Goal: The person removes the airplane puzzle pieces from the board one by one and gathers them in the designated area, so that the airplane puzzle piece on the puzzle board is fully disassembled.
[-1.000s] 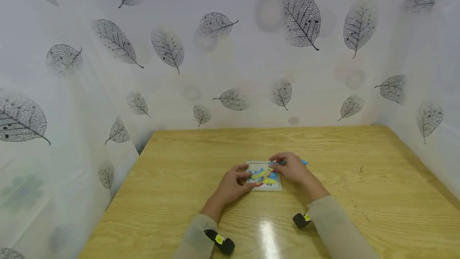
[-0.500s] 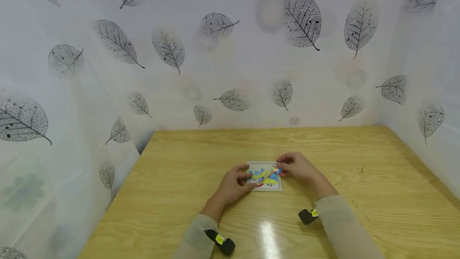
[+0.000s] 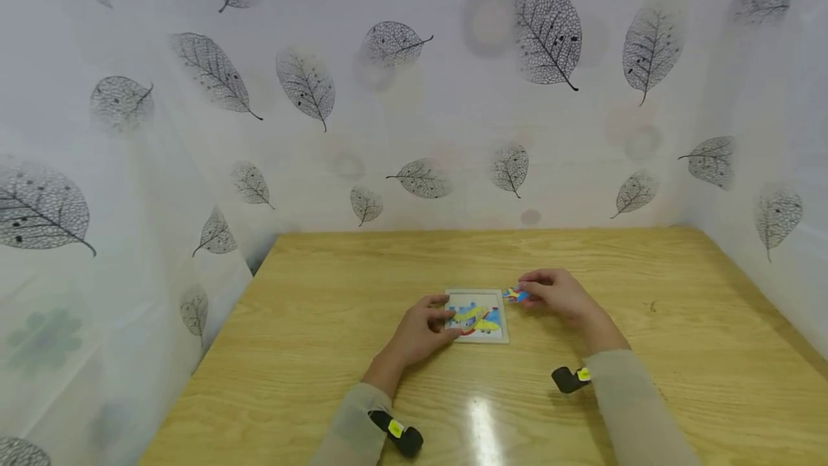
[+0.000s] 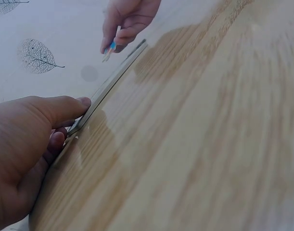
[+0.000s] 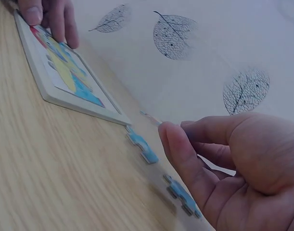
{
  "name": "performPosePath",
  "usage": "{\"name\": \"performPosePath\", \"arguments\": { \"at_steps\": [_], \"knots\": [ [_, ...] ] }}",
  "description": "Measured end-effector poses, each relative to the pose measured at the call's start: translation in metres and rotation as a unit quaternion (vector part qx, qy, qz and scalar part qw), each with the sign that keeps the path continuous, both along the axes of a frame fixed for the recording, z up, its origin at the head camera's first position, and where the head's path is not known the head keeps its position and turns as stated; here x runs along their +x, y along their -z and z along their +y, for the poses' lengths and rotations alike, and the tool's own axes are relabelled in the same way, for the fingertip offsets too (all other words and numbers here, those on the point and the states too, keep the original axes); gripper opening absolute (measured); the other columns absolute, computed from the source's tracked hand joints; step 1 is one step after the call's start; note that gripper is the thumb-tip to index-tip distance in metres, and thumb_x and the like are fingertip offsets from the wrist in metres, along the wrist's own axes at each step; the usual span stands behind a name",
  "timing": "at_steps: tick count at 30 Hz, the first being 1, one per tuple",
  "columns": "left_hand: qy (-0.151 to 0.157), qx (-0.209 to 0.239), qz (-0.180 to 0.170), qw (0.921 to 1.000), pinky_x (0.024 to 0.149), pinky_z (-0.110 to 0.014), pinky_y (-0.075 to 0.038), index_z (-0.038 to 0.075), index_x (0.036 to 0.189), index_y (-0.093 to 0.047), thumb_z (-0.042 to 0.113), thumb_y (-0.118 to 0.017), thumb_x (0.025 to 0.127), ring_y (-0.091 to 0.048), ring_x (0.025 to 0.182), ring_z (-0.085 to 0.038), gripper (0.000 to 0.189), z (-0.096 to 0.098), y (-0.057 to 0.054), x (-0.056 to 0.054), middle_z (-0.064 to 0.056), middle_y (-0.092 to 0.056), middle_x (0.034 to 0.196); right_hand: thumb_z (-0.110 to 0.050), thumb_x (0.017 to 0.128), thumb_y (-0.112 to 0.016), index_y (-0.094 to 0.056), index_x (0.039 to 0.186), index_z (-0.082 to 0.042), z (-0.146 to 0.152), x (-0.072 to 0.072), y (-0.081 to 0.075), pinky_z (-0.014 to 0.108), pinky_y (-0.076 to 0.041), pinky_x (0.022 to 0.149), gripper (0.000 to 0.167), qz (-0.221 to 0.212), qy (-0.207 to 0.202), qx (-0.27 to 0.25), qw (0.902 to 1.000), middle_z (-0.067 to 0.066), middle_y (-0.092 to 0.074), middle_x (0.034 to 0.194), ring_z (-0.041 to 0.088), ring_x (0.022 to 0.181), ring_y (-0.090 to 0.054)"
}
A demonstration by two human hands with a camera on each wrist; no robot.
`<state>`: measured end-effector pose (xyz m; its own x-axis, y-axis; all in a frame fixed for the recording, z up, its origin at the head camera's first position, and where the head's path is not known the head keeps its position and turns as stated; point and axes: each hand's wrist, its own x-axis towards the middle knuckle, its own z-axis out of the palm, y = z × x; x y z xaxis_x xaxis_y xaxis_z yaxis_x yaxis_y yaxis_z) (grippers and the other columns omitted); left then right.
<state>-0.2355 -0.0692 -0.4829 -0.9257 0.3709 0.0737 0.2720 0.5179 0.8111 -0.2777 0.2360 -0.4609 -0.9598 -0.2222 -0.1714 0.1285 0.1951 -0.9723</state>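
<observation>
A small square jigsaw puzzle tray [image 3: 504,326] with a pale border lies on the table, partly filled with a yellow airplane picture on blue [image 3: 488,322]. My left hand [image 3: 422,329] holds the tray at its left side, thumb near the front corner and fingers further back along the edge. Just beyond the tray's far right corner, my right hand [image 3: 561,297] pinches a puzzle piece [image 3: 515,295] in blue, yellow and red between thumb and fingertips. The right wrist view shows that piece [image 5: 150,117] nearly edge-on, above the table.
Two loose blue puzzle pieces, a nearer one [image 5: 182,194] and one by the tray corner [image 5: 143,145], lie on the wooden table [image 3: 349,265]. A leaf-printed curtain [image 3: 440,106] surrounds the table at the back and sides. Black wrist cameras [image 3: 404,441] sit on both sleeves.
My right hand has moved right, off the puzzle picture to beyond the tray's right border, with a piece pinched in it. My left hand stays at the tray's left side.
</observation>
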Motion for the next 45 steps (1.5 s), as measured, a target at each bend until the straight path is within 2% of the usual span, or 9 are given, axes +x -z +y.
{"name": "performPosePath", "arguments": {
  "at_steps": [6, 14, 21, 32, 36, 42, 45],
  "knots": [
    [-0.001, 0.001, 0.001, 1.0, 0.078, -0.022, -0.048, 0.004, 0.121, -0.072, 0.03, -0.077, 0.089, -0.056, 0.095, -0.009, 0.041, 0.0, 0.002, -0.001, -0.003, -0.052, 0.146, -0.013, 0.103, -0.054, -0.046, 0.135, 0.019, 0.017, 0.001, -0.001, 0.025, -0.058, 0.079, 0.046, 0.015, 0.014, -0.003, 0.9998, 0.012, -0.068, 0.114, 0.005, 0.083, -0.07],
    [0.001, -0.002, 0.0, 1.0, 0.078, -0.021, -0.048, 0.005, 0.121, -0.072, 0.031, -0.077, 0.089, -0.056, 0.095, -0.009, 0.042, 0.0, 0.003, -0.001, -0.002, -0.052, 0.146, -0.014, 0.104, -0.053, -0.037, 0.142, 0.019, 0.042, 0.005, 0.003, 0.022, -0.057, 0.083, 0.053, -0.005, 0.049, -0.046, 0.9977, -0.004, -0.064, 0.105, 0.003, 0.087, -0.069],
    [0.002, -0.004, -0.006, 1.0, 0.077, -0.021, -0.049, 0.007, 0.123, -0.071, 0.031, -0.077, 0.089, -0.056, 0.091, -0.006, 0.042, -0.001, 0.006, 0.0, 0.0, -0.052, 0.146, -0.013, 0.103, -0.055, -0.035, 0.143, 0.018, 0.055, 0.007, 0.008, 0.021, -0.056, 0.084, 0.055, -0.011, 0.065, -0.051, 0.9965, -0.002, -0.061, 0.108, 0.002, 0.09, -0.068],
    [-0.005, -0.006, -0.001, 1.0, 0.076, -0.02, -0.048, 0.007, 0.122, -0.072, 0.033, -0.077, 0.089, -0.055, 0.092, -0.006, 0.043, 0.003, 0.002, 0.0, -0.001, -0.052, 0.147, -0.013, 0.101, -0.06, -0.039, 0.138, 0.017, 0.068, 0.007, 0.006, 0.021, -0.057, 0.081, 0.052, -0.01, 0.09, -0.041, 0.9951, -0.008, -0.064, 0.098, 0.003, 0.086, -0.069],
    [0.001, 0.0, 0.007, 1.0, 0.075, -0.02, -0.049, 0.006, 0.123, -0.071, 0.031, -0.076, 0.09, -0.056, 0.09, -0.006, 0.042, 0.003, 0.001, -0.001, -0.002, -0.052, 0.147, -0.015, 0.1, -0.062, -0.039, 0.139, 0.017, 0.071, 0.01, 0.003, 0.022, -0.057, 0.081, 0.055, -0.002, 0.093, -0.022, 0.9954, -0.009, -0.065, 0.098, 0.002, 0.086, -0.07],
    [-0.004, -0.008, -0.006, 0.9999, 0.08, -0.021, -0.048, 0.007, 0.122, -0.071, 0.032, -0.077, 0.089, -0.056, 0.095, -0.008, 0.042, 0.001, 0.002, -0.002, 0.0, -0.051, 0.148, -0.013, 0.099, -0.063, -0.038, 0.139, 0.016, 0.073, 0.014, 0.002, 0.021, -0.057, 0.079, 0.056, -0.011, 0.104, 0.0, 0.9945, -0.006, -0.064, 0.096, 0.002, 0.082, -0.069],
    [-0.004, -0.005, -0.008, 0.9999, 0.08, -0.021, -0.048, 0.007, 0.122, -0.071, 0.031, -0.077, 0.089, -0.056, 0.095, -0.008, 0.042, 0.001, 0.002, -0.001, -0.001, -0.051, 0.148, -0.014, 0.098, -0.064, -0.041, 0.138, 0.015, 0.074, 0.014, 0.003, 0.021, -0.057, 0.076, 0.054, -0.008, 0.111, 0.03, 0.9933, -0.006, -0.063, 0.094, 0.001, 0.079, -0.068]
  ]
}}
